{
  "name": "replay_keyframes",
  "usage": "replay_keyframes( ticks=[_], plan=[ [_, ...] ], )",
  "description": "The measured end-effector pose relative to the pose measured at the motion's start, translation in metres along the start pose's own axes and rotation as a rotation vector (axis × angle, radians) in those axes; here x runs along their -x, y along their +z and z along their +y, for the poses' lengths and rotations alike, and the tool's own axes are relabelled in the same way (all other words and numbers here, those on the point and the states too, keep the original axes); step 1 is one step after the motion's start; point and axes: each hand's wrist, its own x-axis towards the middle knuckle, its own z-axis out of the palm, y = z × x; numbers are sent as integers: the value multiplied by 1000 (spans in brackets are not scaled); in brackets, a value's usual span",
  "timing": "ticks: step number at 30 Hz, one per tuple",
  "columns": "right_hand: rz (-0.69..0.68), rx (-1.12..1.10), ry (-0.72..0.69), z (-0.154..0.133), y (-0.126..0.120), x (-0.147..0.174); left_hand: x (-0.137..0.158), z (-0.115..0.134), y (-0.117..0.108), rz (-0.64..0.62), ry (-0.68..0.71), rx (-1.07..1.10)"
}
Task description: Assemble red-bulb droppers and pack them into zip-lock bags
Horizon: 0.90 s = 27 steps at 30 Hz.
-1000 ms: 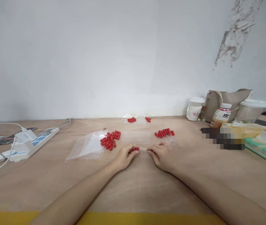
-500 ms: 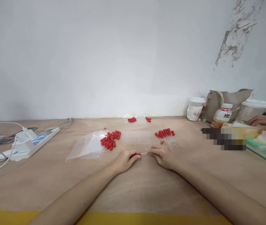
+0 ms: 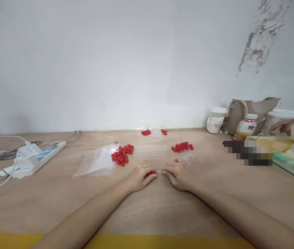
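Note:
Between finger and thumb, my left hand (image 3: 141, 178) pinches a red rubber dropper bulb (image 3: 151, 173). My right hand (image 3: 177, 174) grips a thin clear dropper tube (image 3: 158, 172), whose left end meets the bulb; how deep it sits inside is hidden. Beyond my hands lies a row of clear tubes (image 3: 149, 152). To its left is a pile of loose red bulbs (image 3: 121, 156), partly on a clear plastic bag (image 3: 92, 162). Several droppers with red bulbs fitted (image 3: 184, 147) lie fanned out to the right, just past my right hand.
A power strip (image 3: 40, 159) with white cables is at the left. Near the wall lies a clear bag of red bulbs (image 3: 146, 132). At the right stand a lidded cup (image 3: 216, 121), a bottle (image 3: 246, 127), a bag (image 3: 259, 109) and a green pack (image 3: 293, 167). Another person's hand (image 3: 287, 126) is there.
My hands have come slightly closer, and less of the tube shows between them. At the far right, the other person's hand has risen, with something white beside it.

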Motion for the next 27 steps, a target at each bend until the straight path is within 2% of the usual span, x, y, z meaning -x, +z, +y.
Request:
replay_keyframes(
  ticks=[8,10,13,15,17,21,27],
  plan=[
    [8,194,0,1,-14,1,0,-12,-6,164,15,-145],
    [50,229,115,10,-19,1,2,-19,-9,233,-50,-216],
    [136,227,462,34,-26,-3,4,-31,-12,309,-194,-319],
    [120,208,692,54,-30,-6,5,-37,-14,336,-266,-384],
    [71,219,833,71,-31,-9,5,-42,-17,357,-306,-447],
    [15,272,931,92,-24,-10,8,-50,-24,382,-353,-536],
    [-62,267,950,94,-18,-6,14,-59,-33,369,-441,-594]
  ],
)
